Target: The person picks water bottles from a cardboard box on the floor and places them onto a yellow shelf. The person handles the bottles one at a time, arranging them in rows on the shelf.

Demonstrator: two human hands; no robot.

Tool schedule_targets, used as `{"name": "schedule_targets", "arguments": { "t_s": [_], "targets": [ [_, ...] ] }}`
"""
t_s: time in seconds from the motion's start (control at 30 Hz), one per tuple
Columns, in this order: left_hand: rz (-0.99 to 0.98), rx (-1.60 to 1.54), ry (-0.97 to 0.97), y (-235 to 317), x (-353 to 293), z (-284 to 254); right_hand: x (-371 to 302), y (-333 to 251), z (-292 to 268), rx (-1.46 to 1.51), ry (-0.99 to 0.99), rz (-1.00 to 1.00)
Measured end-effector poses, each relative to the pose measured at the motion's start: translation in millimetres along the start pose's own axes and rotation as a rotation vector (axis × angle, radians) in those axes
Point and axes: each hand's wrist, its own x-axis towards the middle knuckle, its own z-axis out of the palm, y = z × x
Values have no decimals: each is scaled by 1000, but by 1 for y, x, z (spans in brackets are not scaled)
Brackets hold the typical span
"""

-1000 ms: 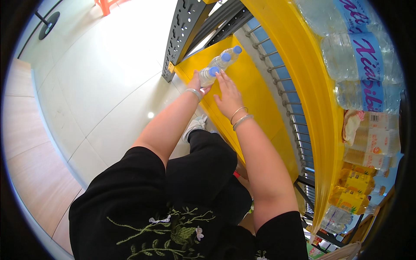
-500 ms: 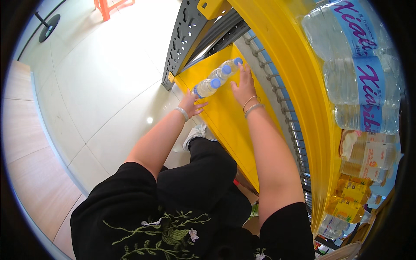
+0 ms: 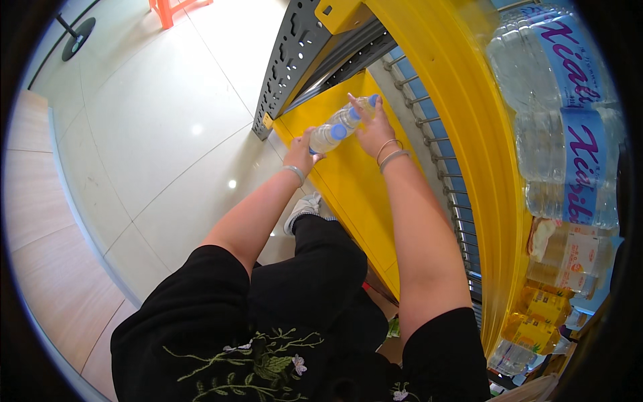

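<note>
While over yellow shelf (image 3: 348, 181), left hand (image 3: 299, 153), right hand (image 3: 373, 127) each grip-pinch water bottles (image 3: 338, 124).

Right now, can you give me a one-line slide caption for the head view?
Left hand and right hand hold clear plastic blue-capped water bottles over a low yellow metal shelf.

The picture is bright and clear. Light comes from above. Small white spots of glare shine on the pale floor (image 3: 167, 134), to the left of the left hand (image 3: 299, 153). The yellow shelf (image 3: 355, 181) under both hands glows strongly. Straight lines bend near the round rim, and the corners are black. Big bottles (image 3: 562, 114) far right of the right hand (image 3: 373, 127) look stretched and a bit blurry.
</note>
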Motion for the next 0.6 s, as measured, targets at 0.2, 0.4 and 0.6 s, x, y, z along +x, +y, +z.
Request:
{"name": "schedule_targets", "arguments": {
  "t_s": [0.2,0.4,0.6],
  "targets": [
    [-44,-44,26,3,-1,2,-3,6,6,-10,32,-18],
    [-27,-14,90,9,5,9,-2,23,21,-2,196,-76],
    [41,-3,106,0,21,21,2,25,21,100,209,12]
  ]
}}
